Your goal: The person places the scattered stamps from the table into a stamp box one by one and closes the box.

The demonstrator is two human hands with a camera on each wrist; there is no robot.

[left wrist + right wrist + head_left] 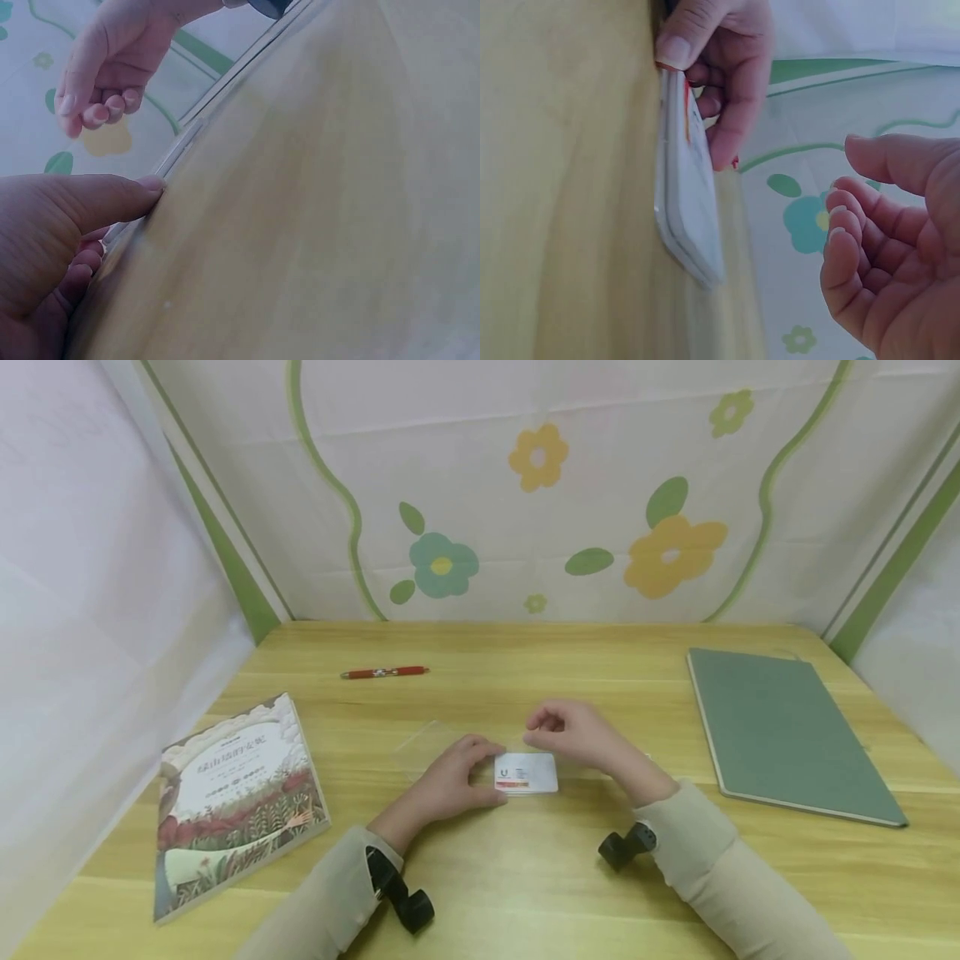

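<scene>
A thin stack of white cards (527,773) lies on the table between the hands. The top one carries a small dark logo and a red-orange strip. My left hand (457,777) grips the stack by its left end, thumb on the near edge and fingers on the far one. In the right wrist view the layered edge of the card stack (682,180) shows below the left hand (735,90). My right hand (573,735) hovers just above and right of the cards. Its fingers (847,255) are loosely curled, with nothing in them.
A paperback book (240,802) with an illustrated cover lies at the left. Toward the back is a red pen (384,672). A green hardcover notebook (787,735) lies at the right. Behind the left hand lies a clear plastic piece (415,739). Patterned fabric (487,510) encloses the table (525,893).
</scene>
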